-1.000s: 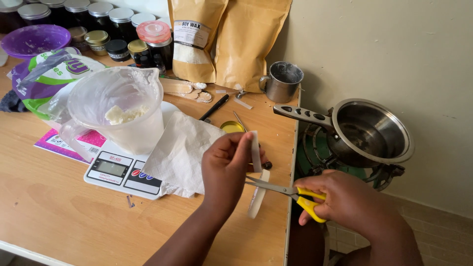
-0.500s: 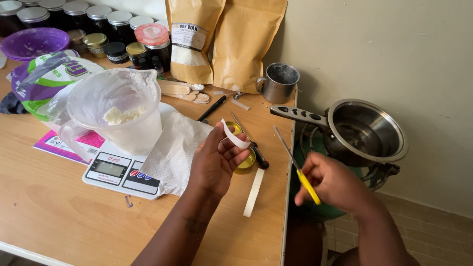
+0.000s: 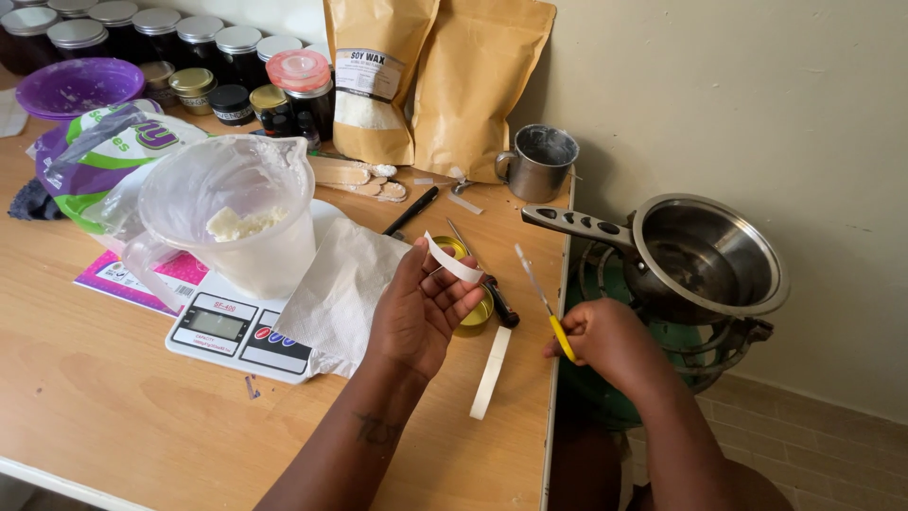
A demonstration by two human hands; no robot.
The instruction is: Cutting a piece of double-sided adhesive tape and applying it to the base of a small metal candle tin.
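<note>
A person's left hand (image 3: 421, 308), palm up above the wooden bench (image 3: 113, 407), pinches a short curled strip of white tape (image 3: 452, 258) at the fingertips. The right hand (image 3: 605, 339) is closed around yellow-handled scissors (image 3: 544, 298), blades pointing up and apparently shut. A longer white strip (image 3: 491, 371) lies on the bench beside a small gold tin (image 3: 473, 312), near a kitchen scale (image 3: 236, 326) carrying a plastic jug (image 3: 236, 213).
</note>
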